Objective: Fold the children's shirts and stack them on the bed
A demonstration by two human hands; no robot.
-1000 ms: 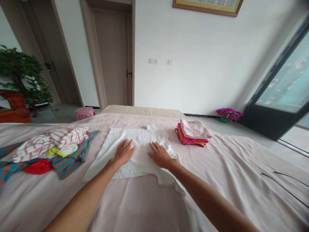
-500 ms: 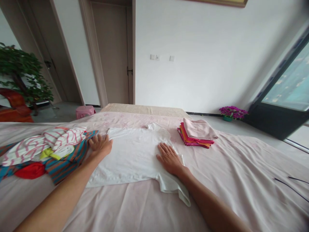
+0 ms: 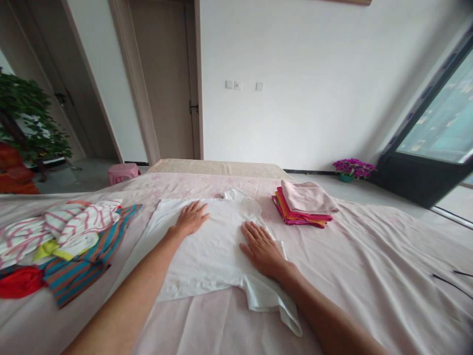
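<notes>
White shirt (image 3: 214,251), long axis laid crosswise, sleeve end pointed right; left hand (image 3: 190,218), right hand (image 3: 261,250), spread flat atop

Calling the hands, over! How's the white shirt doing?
Left hand, right hand: open, palms down on the white shirt. Shirt spread out, slightly wrinkled. Loose clothes to the left, folded stack to the right, both off it.

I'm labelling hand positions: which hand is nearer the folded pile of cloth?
The right hand: it lies on the white shirt, left of the folded pile and nearer the camera. The left hand, also on the shirt, is farther left of the pile.
</notes>
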